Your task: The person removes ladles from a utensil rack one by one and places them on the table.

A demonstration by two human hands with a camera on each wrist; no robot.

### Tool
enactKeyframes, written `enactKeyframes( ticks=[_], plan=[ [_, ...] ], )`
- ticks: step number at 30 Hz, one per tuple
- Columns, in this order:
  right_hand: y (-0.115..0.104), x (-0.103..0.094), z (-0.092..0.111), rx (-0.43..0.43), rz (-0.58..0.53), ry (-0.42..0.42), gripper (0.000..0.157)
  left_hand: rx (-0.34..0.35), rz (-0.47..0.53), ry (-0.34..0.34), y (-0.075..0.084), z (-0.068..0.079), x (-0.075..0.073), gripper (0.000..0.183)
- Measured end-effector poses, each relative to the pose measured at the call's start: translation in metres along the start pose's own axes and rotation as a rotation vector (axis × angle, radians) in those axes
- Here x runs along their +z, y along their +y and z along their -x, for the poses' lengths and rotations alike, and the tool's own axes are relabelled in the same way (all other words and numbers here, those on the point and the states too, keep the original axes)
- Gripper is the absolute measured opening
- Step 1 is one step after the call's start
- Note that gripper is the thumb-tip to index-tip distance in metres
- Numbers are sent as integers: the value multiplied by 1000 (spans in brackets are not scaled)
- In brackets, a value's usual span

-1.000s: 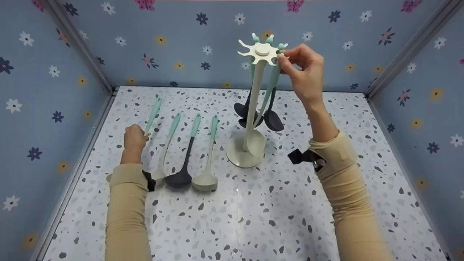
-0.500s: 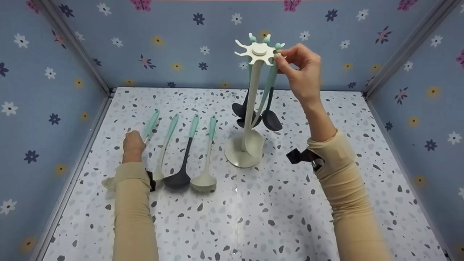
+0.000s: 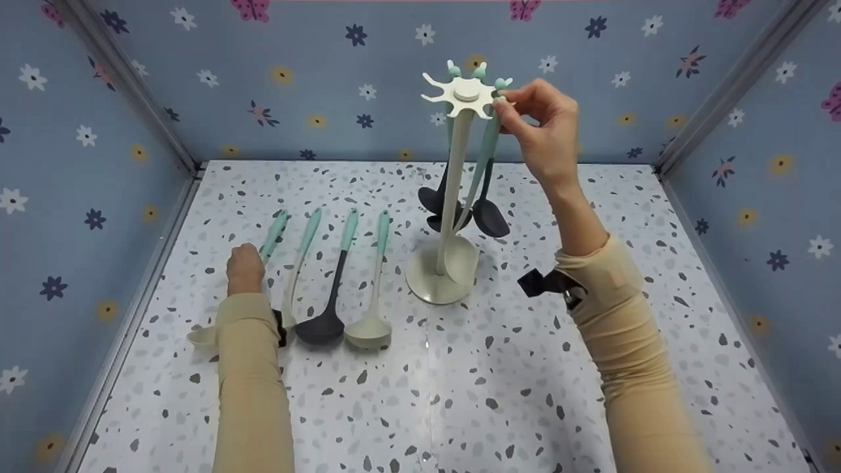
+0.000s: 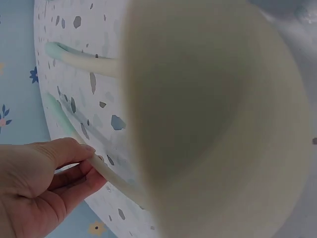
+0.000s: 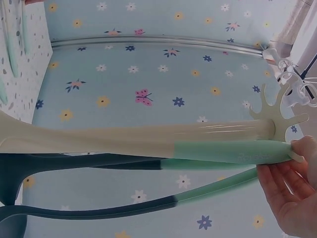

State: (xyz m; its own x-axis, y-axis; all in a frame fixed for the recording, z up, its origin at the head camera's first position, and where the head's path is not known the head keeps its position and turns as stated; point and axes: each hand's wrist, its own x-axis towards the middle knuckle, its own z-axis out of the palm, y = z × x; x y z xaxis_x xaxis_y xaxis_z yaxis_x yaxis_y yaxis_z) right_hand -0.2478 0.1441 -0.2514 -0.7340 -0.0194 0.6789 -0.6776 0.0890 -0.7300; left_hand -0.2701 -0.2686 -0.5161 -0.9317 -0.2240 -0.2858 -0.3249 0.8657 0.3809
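Bent forward at the left of the table, my left hand [image 3: 246, 269] pinches the cream shaft of a mint-handled utensil [image 3: 274, 233]. Part of its rounded cream bowl shows beside the sleeve. In the left wrist view, thumb and fingers hold the shaft [image 4: 116, 179], and a big blurred cream bowl [image 4: 223, 124] covers much of the picture. My right hand [image 3: 545, 135] is up at the hooks of a cream utensil stand [image 3: 455, 171]. Its thumb and fingertips pinch the top of the mint handle [image 5: 228, 152] of a cream spoon [image 3: 461, 261], which hangs there.
Right of the left hand lie a cream utensil [image 3: 297, 269], a black ladle [image 3: 320, 328] and a cream ladle [image 3: 369, 332], handles pointing away. Black utensils, including a turner-like one [image 3: 491, 218], hang on the stand's far side. Flower-patterned walls [image 3: 361, 141] enclose the table.
My left hand has drawn its utensil toward me, so the handle's tip now sits about level with the neighbouring handles. The right hand keeps its pinch at the hook.
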Motion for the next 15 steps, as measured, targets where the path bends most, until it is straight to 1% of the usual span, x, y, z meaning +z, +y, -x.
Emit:
enactKeyframes(
  ticks=[3,11,15],
  plan=[
    [0,0,0,-4,13,3,6,11,-2,-11,1,0,2,25],
    [0,1,0,20,-6,12,8,-26,5,-36,0,-1,3,25],
    [1,1,0,24,-4,14,6,-25,0,-38,-2,-3,5,25]
  ],
)
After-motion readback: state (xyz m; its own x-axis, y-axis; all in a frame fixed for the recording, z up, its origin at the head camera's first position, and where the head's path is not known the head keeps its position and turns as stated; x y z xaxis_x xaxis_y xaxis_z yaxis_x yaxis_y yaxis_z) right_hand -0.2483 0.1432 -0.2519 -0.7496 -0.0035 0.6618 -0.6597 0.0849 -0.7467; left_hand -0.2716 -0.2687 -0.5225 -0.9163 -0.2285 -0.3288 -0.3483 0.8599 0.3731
